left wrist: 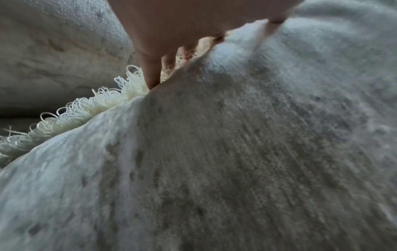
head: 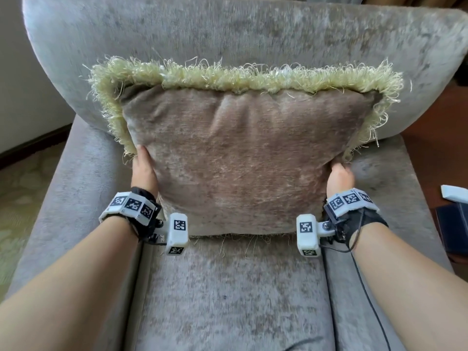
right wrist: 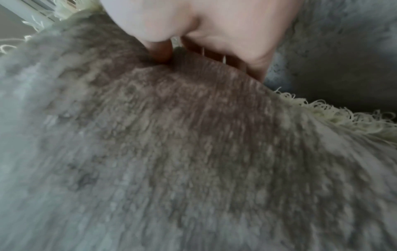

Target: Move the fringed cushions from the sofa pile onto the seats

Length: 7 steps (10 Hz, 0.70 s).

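A brown velvet cushion [head: 238, 163] with a pale yellow fringe [head: 228, 77] stands upright on the grey armchair seat [head: 233, 295], leaning toward the backrest [head: 228, 34]. My left hand [head: 143, 168] grips its left edge, thumb on the front face and fingers behind in the fringe [left wrist: 90, 108]. My right hand [head: 340, 176] grips the right edge the same way. In the wrist views the cushion's cloth [left wrist: 236, 152] [right wrist: 171, 144] fills the picture, with my left fingers [left wrist: 152, 71] and right fingers [right wrist: 247, 59] curled round its edge.
Grey armrests [head: 83, 188] [head: 395, 198] flank the seat. A dark side table with a white object [head: 453, 193] stands at the right. Patterned carpet [head: 20, 188] lies at the left. A black cable [head: 364, 287] runs from my right wrist.
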Tool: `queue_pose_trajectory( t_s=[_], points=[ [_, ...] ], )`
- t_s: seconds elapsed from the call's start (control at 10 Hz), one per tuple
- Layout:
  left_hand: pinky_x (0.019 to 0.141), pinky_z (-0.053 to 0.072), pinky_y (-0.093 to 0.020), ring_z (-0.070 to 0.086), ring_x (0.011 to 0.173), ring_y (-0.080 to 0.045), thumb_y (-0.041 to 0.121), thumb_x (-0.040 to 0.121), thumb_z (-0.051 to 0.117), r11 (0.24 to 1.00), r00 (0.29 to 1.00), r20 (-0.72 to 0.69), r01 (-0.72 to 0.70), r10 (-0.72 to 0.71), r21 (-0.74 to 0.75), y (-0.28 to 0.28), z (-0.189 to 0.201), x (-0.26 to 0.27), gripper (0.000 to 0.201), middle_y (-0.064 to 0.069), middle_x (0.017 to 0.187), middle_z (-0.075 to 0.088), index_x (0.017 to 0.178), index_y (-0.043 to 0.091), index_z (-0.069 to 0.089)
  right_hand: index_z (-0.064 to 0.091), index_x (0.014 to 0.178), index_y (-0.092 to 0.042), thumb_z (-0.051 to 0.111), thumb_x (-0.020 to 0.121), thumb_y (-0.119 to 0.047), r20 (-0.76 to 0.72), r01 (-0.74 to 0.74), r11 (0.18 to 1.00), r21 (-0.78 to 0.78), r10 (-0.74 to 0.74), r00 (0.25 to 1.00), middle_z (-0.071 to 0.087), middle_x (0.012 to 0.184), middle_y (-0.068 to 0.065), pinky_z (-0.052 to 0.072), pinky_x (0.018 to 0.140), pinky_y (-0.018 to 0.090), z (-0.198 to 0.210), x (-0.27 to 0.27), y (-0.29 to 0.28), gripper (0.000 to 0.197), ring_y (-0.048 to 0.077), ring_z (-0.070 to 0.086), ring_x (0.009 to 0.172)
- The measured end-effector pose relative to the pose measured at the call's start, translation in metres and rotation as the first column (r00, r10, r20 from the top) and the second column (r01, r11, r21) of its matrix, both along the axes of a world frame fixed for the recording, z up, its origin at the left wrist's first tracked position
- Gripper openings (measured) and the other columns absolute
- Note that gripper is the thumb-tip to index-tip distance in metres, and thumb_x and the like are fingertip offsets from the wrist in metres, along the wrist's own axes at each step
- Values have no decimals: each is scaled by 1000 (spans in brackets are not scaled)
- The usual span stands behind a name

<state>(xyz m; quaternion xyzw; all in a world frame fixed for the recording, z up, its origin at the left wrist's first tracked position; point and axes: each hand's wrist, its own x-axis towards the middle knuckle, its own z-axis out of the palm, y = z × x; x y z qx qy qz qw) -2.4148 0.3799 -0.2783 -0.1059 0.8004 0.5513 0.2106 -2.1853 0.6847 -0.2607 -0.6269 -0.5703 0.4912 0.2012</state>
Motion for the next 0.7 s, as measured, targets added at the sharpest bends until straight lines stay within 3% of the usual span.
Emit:
queue_pose_trajectory(
  t_s=[0.1, 0.2, 0.3, 0.4, 0.5, 0.6, 0.7],
  points=[
    [123, 28, -58, 32, 152, -39, 81, 87, 18, 999, 999, 0, 35, -35, -27, 7, 16, 3, 99, -18, 168, 26, 163, 18, 23, 52, 129, 1, 44, 100, -20, 68, 17, 998, 60, -21, 997, 56, 130, 21, 31, 78, 27, -2, 4, 5, 37, 36, 54, 116],
    [120, 31, -60, 36, 148, -42, 66, 102, 20, 995, 999, -11, 41, -42, -92, 6, 14, 0, 80, -22, 165, 29, 163, 15, 24, 47, 134, 1, 43, 101, -18, 159, -22, 996, 87, 8, 987, 51, 137, 22, 35, 95, 34, 2, 8, 4, 39, 37, 49, 124],
    [113, 40, -63, 40, 142, -43, 56, 108, 28, 993, 999, -37, 5, -10, -120, 2, 6, -4, 64, -17, 159, 36, 161, 20, 28, 41, 140, 0, 40, 104, -23, 196, -48, 996, 71, 33, 980, 44, 144, 22, 31, 104, 37, 8, 10, 1, 43, 37, 43, 131],
    [110, 44, -61, 46, 136, -41, 55, 107, 30, 992, 1000, -13, -19, 17, -124, 3, 17, 2, 61, -12, 145, 45, 154, 17, 39, 44, 137, -2, 38, 104, -34, 222, -101, 994, 44, 89, 971, 46, 141, 22, 33, 102, 40, 14, 17, -7, 47, 38, 46, 126],
    [111, 43, -64, 41, 141, -48, 45, 110, 33, 997, 1000, 26, -10, 13, -83, 4, 34, 10, 58, -21, 158, 37, 158, 12, 32, 52, 130, -5, 42, 102, -30, 201, -198, 980, 29, 188, 961, 57, 126, 19, 36, 87, 34, 25, 28, -16, 38, 32, 53, 104],
    [107, 48, -63, 42, 143, -44, 50, 107, 39, 999, 992, 116, -49, 46, 21, 9, 67, 24, 62, -17, 161, 33, 160, 17, 32, 54, 132, -7, 48, 99, -21, 208, -298, 954, 37, 284, 936, 61, 123, 12, 36, 81, 26, 56, 39, -30, 37, 31, 57, 109],
    [108, 48, -58, 46, 142, -38, 55, 106, 40, 998, 997, 73, 9, -14, 56, 14, 114, 46, 64, -11, 161, 36, 159, 20, 34, 51, 139, -9, 46, 100, -22, 232, -370, 927, 60, 348, 908, 53, 140, 9, 37, 93, 28, 102, 54, -44, 42, 29, 50, 124]
  ],
)
